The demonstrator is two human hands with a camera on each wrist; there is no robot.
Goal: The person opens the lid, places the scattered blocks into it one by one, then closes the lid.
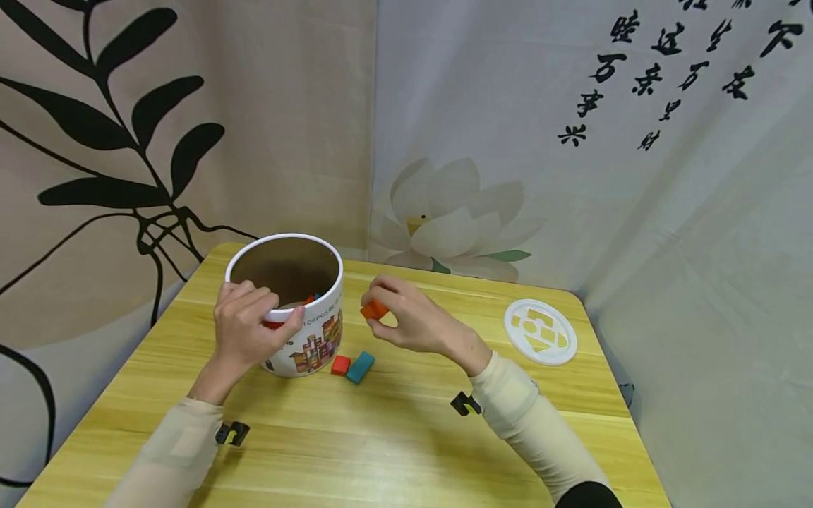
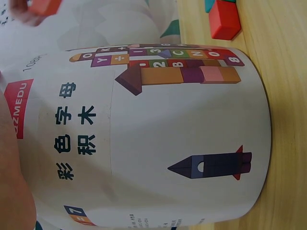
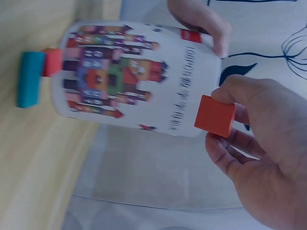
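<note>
A white printed bucket (image 1: 320,321) stands on the table, with a few coloured blocks visible inside. My left hand (image 1: 250,321) grips its near rim, fingers over the edge and thumb along the outside. To the right of the bucket, above the table, my right hand (image 1: 416,317) pinches an orange-red block (image 3: 214,116) between thumb and fingers. Below it, beside the bucket's base, a red block (image 1: 340,365) and a teal block (image 1: 360,367) lie together on the table.
A white round lid (image 1: 540,331) with cut-out shapes lies at the table's right. The wooden table (image 1: 394,437) reaches back to hanging cloths (image 1: 305,127) printed with a plant, a lotus and writing.
</note>
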